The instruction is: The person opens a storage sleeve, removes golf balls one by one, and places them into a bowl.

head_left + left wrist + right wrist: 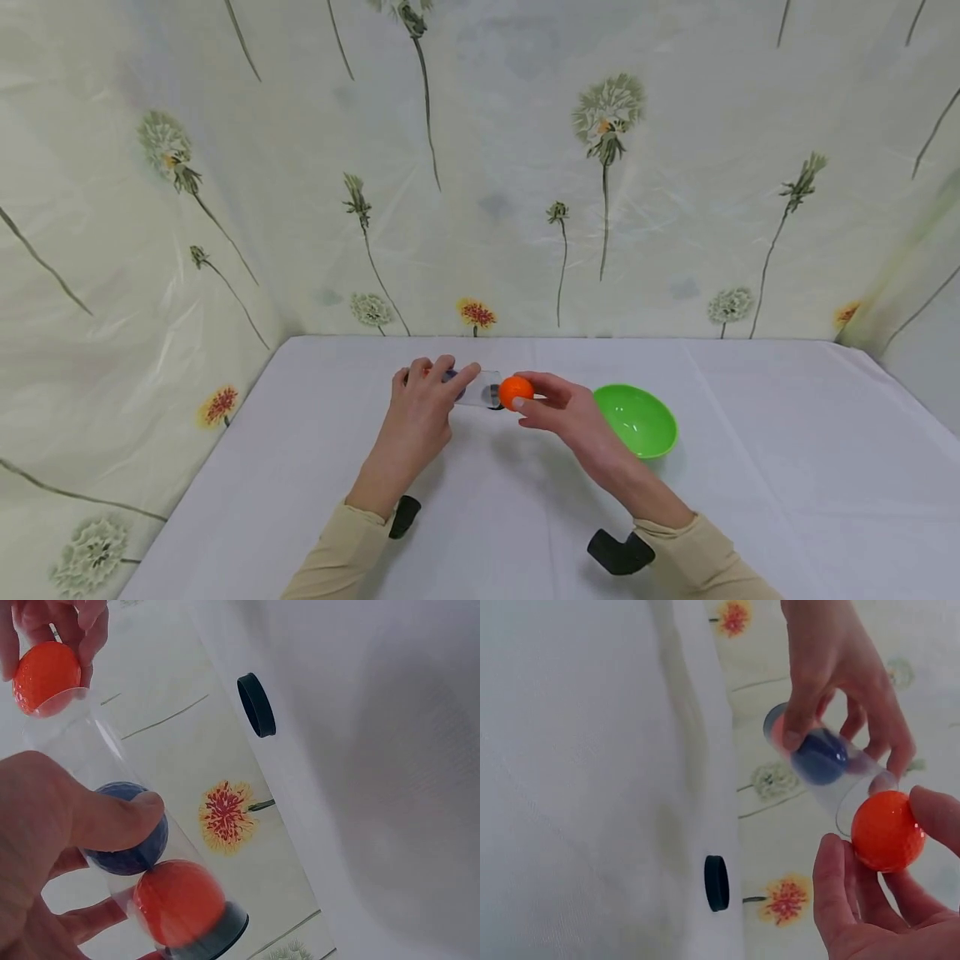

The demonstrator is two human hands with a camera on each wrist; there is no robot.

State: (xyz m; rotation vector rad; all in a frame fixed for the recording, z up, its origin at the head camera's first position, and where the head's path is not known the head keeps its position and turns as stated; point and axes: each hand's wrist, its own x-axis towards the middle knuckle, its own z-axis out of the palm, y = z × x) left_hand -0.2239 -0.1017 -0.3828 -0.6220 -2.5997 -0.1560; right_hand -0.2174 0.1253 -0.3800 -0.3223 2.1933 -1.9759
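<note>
My left hand point(422, 412) grips a clear plastic tube point(79, 742), with the thumb across its side. Inside the tube, a dark blue golf ball point(120, 859) sits against an orange golf ball point(180, 900) at the end closed by a dark cap point(217, 936). The tube's other end has no cap and faces my right hand point(573, 417). Between thumb and fingertips, that hand pinches another orange golf ball point(887, 831) right at the open rim. In the left wrist view the ball's lower edge overlaps the rim.
Just right of my right hand, a bright green bowl point(637, 421) stands on the white-covered table point(787, 450). A loose dark round cap point(716, 883) lies on the cloth beyond the tube's mouth. Flower-printed sheeting point(495, 167) rises behind the table and at its sides.
</note>
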